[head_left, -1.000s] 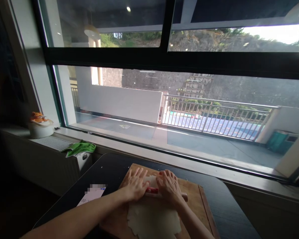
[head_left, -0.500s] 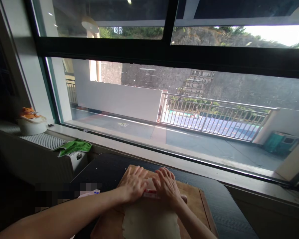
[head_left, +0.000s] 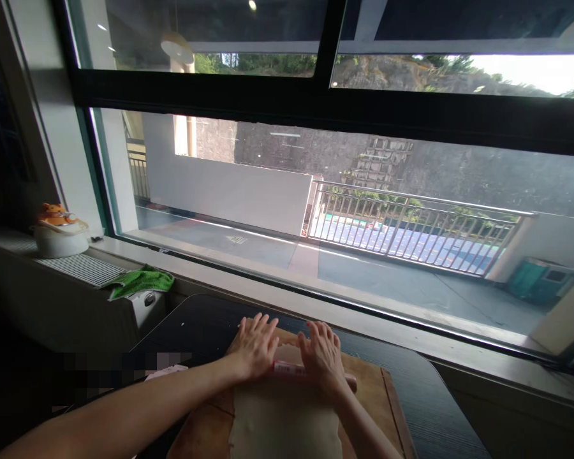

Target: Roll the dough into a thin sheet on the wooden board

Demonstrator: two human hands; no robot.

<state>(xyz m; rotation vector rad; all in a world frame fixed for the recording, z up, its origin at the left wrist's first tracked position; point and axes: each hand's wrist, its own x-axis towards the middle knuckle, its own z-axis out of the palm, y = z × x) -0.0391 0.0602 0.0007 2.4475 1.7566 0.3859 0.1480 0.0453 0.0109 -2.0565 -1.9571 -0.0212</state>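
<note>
A rolling pin (head_left: 288, 368) with a red-and-white label lies across a wide, thin sheet of dough (head_left: 284, 421). My left hand (head_left: 256, 349) rests on the pin's left part, fingers stretched forward and apart. On the pin's right part lies my right hand (head_left: 323, 354), palm down with its fingers also extended. The brown right end of the pin sticks out beyond my right wrist. Beneath the dough is a wooden board (head_left: 375, 395). Dough shows both ahead of the pin and behind it. My palms hide much of the pin.
The board sits on a dark table (head_left: 425, 382) against a window sill (head_left: 363, 325). To the left, a green cloth (head_left: 143, 280) and a white pot (head_left: 62, 239) with an orange top stand on a ledge. A pale packet (head_left: 167, 371) lies beside my left forearm.
The rolling pin has turned under my palms, so its label shows differently. My left hand has shifted slightly to the left; my right hand stays almost in place.
</note>
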